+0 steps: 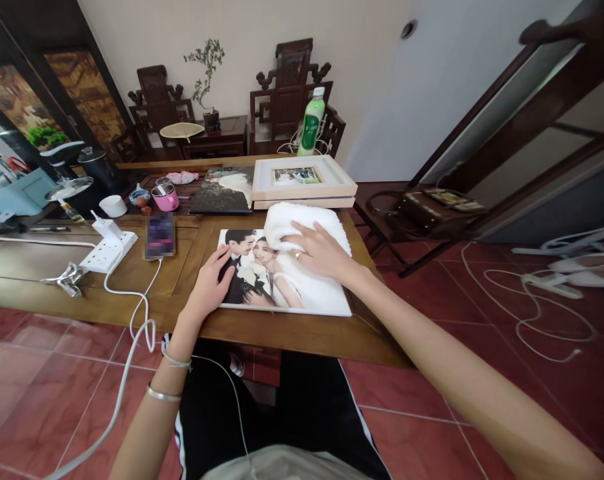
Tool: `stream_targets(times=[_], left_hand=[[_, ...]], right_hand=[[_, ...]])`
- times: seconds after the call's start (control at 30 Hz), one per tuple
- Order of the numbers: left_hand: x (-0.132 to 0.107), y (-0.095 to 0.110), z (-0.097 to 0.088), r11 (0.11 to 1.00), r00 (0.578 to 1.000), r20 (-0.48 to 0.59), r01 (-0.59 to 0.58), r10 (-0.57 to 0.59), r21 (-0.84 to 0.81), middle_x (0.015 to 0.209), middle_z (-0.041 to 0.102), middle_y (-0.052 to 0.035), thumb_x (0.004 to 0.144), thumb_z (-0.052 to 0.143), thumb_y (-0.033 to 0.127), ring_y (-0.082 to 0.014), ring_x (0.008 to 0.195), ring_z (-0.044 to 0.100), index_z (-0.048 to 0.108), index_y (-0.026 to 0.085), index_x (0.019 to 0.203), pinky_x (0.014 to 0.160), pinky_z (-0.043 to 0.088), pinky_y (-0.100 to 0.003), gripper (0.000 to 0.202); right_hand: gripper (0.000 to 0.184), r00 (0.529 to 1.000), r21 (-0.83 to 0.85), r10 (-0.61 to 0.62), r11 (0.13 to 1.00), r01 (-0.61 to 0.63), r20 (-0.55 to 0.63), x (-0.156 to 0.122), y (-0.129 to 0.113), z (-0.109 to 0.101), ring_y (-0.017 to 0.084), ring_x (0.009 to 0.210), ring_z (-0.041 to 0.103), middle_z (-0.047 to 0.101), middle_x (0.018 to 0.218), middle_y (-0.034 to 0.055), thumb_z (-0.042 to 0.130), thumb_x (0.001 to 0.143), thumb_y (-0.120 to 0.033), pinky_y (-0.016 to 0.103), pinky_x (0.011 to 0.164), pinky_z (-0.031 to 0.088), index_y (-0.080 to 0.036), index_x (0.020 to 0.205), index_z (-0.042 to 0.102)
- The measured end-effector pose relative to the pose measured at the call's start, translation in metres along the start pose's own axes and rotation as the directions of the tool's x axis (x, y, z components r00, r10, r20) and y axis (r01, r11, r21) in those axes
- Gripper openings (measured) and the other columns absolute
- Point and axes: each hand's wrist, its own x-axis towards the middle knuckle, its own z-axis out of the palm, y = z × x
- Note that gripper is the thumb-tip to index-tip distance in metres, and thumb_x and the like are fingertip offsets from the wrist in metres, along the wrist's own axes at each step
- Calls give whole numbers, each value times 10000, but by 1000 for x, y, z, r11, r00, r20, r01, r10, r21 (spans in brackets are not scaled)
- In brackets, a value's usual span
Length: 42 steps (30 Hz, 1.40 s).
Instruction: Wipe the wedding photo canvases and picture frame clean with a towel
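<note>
A large wedding photo print [262, 293] lies flat on the wooden table [292, 330] in front of me. My right hand [321, 252] lies flat, fingers spread, on a folded white cloth [302, 221] that rests on the print's upper right part. A ring shows on one finger. My left hand [209, 283] rests on the print's left edge, fingers stretched out, holding nothing.
Behind the print lie a dark photo album [225, 190] and a light-framed picture [302, 179], with a green bottle [311, 123] beyond. A phone [159, 235], a white power strip [109, 248] with cables, a pink pot [165, 197] and cups stand to the left. Carved wooden chairs [287, 93] line the wall.
</note>
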Motion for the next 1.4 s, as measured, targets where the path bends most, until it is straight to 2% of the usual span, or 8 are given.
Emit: stream_targets(times=[0.17, 0.47, 0.6, 0.73, 1.0, 1.13, 1.27, 1.4], left_hand=[[0, 0, 0, 1000, 1000, 0, 3, -3, -3, 1421, 500, -131, 930, 430, 269, -250, 1351, 429, 544, 144, 1311, 1132, 334, -441, 417], [0, 3, -2, 1000, 1000, 13, 6, -6, -1, 1426, 490, -149, 932, 421, 256, -249, 1358, 418, 530, 109, 1322, 1137, 329, -424, 431], [0, 4, -2, 1000, 1000, 10, 11, -11, -7, 1431, 485, -150, 932, 424, 254, -251, 1359, 417, 526, 110, 1328, 1138, 325, -424, 434], [0, 3, -2, 1000, 1000, 14, 5, -5, -2, 1431, 487, -143, 935, 419, 260, -245, 1359, 417, 530, 114, 1322, 1136, 327, -429, 429], [0, 2, -2, 1000, 1000, 15, 3, -3, -2, 1430, 490, -129, 937, 421, 269, -238, 1356, 422, 536, 141, 1319, 1133, 330, -431, 419], [0, 2, -2, 1000, 1000, 16, -4, 4, -13, 1426, 494, -137, 936, 421, 270, -240, 1357, 421, 537, 135, 1317, 1134, 325, -438, 421], [0, 2, -2, 1000, 1000, 11, 5, -5, -29, 1433, 487, -128, 934, 428, 270, -240, 1356, 423, 535, 151, 1320, 1132, 331, -438, 418], [0, 2, -2, 1000, 1000, 8, -3, 3, -21, 1415, 502, -143, 931, 429, 259, -244, 1354, 423, 543, 122, 1309, 1138, 327, -426, 417]], right_hand=[[471, 1000, -8, 4, 1000, -4, 22, -3, -3, -2, 306, 1407, 289, 547, 1357, 183, 389, 814, -85, 619, 1093, 219, -132, 1232, 599], [509, 948, 166, -275, 954, 250, 157, -104, -75, -28, 318, 1445, 155, 384, 1509, 61, 448, 697, -18, 677, 1116, 115, -219, 1109, 669], [483, 925, 204, -322, 938, 281, 203, -120, -88, -35, 312, 1444, 160, 368, 1517, 44, 460, 667, -14, 650, 1135, 123, -202, 1053, 682], [489, 941, 199, -305, 941, 274, 146, -99, -73, -28, 283, 1440, 194, 410, 1495, 32, 452, 705, -22, 630, 1138, 140, -227, 1090, 673], [477, 986, 65, -141, 989, 135, 94, -6, -22, -9, 311, 1423, 245, 480, 1439, 114, 404, 832, -97, 644, 1097, 194, -187, 1265, 582], [520, 994, 32, -59, 998, 56, 96, 25, -4, -4, 302, 1426, 239, 459, 1453, 130, 381, 831, -83, 618, 1101, 200, -159, 1326, 523], [490, 996, 24, -63, 998, 61, 66, 26, -8, -3, 316, 1410, 273, 495, 1424, 123, 371, 850, -102, 646, 1072, 225, -181, 1300, 549], [435, 987, 44, -146, 989, 143, 61, -8, -34, -6, 344, 1420, 235, 463, 1453, 108, 410, 854, -137, 698, 1061, 194, -210, 1233, 611]])
